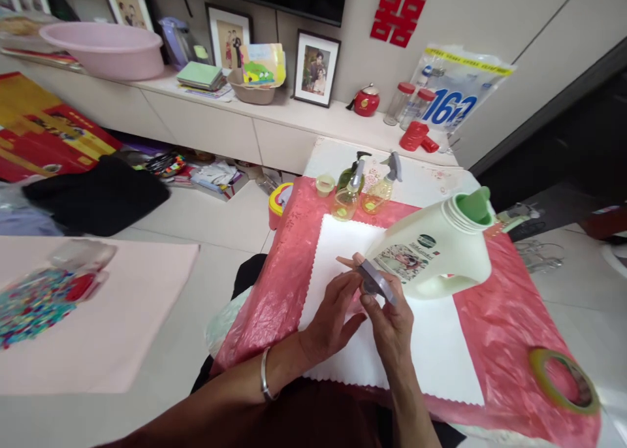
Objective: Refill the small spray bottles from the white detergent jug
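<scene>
Both hands are closed around a small spray bottle with a grey trigger head, above the white scalloped mat. My left hand wraps the bottle's body, mostly hidden but pinkish where it shows. At the grey head, my right hand has its thumb and fingers pressed on it. Just beyond stands a large pale green detergent jug, tilted in view, with a green spout on top. Farther back are two clear spray bottles with yellowish liquid, a dark green pump bottle and a small pale cup.
Red plastic sheeting covers the table, with a tape roll at its right corner. Glass jars, a red pot and a pink basin stand on the cabinet. Colourful small pieces lie on a pink surface at left.
</scene>
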Demonstrator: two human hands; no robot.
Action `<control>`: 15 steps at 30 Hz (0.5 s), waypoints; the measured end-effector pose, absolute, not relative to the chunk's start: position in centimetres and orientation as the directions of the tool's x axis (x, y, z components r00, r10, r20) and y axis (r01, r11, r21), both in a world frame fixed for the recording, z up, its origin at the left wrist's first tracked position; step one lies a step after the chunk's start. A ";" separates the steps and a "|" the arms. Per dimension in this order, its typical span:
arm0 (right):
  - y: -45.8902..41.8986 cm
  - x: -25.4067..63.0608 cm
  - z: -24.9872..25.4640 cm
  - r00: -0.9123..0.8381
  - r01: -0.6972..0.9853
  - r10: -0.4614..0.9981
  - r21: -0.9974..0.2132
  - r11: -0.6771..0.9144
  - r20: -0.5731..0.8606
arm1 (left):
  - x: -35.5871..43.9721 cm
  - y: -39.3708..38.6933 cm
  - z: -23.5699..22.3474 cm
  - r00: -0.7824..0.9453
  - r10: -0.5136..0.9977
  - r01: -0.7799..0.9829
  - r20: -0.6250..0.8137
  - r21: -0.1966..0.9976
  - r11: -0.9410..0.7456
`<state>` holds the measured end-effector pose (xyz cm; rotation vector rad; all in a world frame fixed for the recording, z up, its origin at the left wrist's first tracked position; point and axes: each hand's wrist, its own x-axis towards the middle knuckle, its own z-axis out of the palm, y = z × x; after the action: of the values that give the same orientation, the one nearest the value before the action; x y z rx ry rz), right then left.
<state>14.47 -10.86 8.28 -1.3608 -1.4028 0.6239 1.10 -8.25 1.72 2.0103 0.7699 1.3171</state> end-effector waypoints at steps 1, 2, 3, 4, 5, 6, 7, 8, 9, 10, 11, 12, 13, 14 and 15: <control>-10.9 14.5 8.2 0.174 0.364 0.934 -0.902 0.232 0.311 | 1.0 -8.3 1.3 0.337 0.753 0.165 0.565 0.753 -0.638; -11.0 14.6 8.2 0.166 0.341 0.936 -0.908 0.241 0.311 | 0.9 -8.3 0.8 0.323 0.773 0.196 0.546 0.761 -0.619; -11.1 14.6 8.2 0.159 0.332 0.937 -0.911 0.245 0.310 | 0.8 -8.2 0.2 0.290 0.809 0.228 0.511 0.785 -0.577; -11.1 14.7 8.2 0.151 0.326 0.940 -0.913 0.245 0.306 | 0.7 -8.0 -0.3 0.271 0.833 0.237 0.481 0.806 -0.543; -11.2 14.7 8.3 0.145 0.323 0.942 -0.914 0.245 0.303 | 0.7 -7.8 -0.7 0.268 0.844 0.234 0.465 0.818 -0.526; -11.3 14.7 8.4 0.141 0.323 0.942 -0.914 0.246 0.304 | 0.6 -7.5 -1.0 0.282 0.844 0.220 0.456 0.825 -0.520; -11.5 14.7 8.4 0.143 0.327 0.940 -0.912 0.249 0.308 | 0.5 -7.3 -1.1 0.310 0.839 0.204 0.448 0.830 -0.519; -11.6 14.6 8.3 0.154 0.332 0.937 -0.910 0.249 0.312 | 0.4 -7.1 -0.9 0.329 0.837 0.197 0.438 0.835 -0.514; -11.9 14.5 8.1 0.172 0.343 0.932 -0.906 0.247 0.319 | 0.4 -6.9 -0.5 0.342 0.837 0.198 0.427 0.838 -0.508; -12.2 14.4 7.7 0.200 0.361 0.925 -0.902 0.238 0.324 | 0.4 -6.9 0.1 0.340 0.841 0.203 0.421 0.840 -0.502; -12.5 14.2 7.1 0.228 0.384 0.917 -0.896 0.223 0.327 | 0.4 -7.0 0.7 0.324 0.847 0.209 0.421 0.842 -0.498; -13.0 14.0 6.4 0.258 0.408 0.908 -0.889 0.206 0.329 | 0.5 -7.2 1.4 0.299 0.855 0.210 0.424 0.845 -0.492; -13.5 13.8 5.6 0.290 0.431 0.898 -0.883 0.187 0.332 | 0.7 -7.5 2.0 0.268 0.861 0.201 0.432 0.849 -0.488; -14.0 13.6 4.8 0.303 0.446 0.895 -0.878 0.170 0.328 | 0.9 -7.9 2.5 0.242 0.870 0.184 0.430 0.860 -0.476; -14.6 13.3 4.1 0.335 0.446 0.887 -0.883 0.150 0.319 | 1.3 -8.4 2.7 0.223 0.877 0.148 0.425 0.875 -0.462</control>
<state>13.34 -14.56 4.07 -1.4742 -1.2837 0.4922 1.28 -8.36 2.70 1.7822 0.9528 1.2904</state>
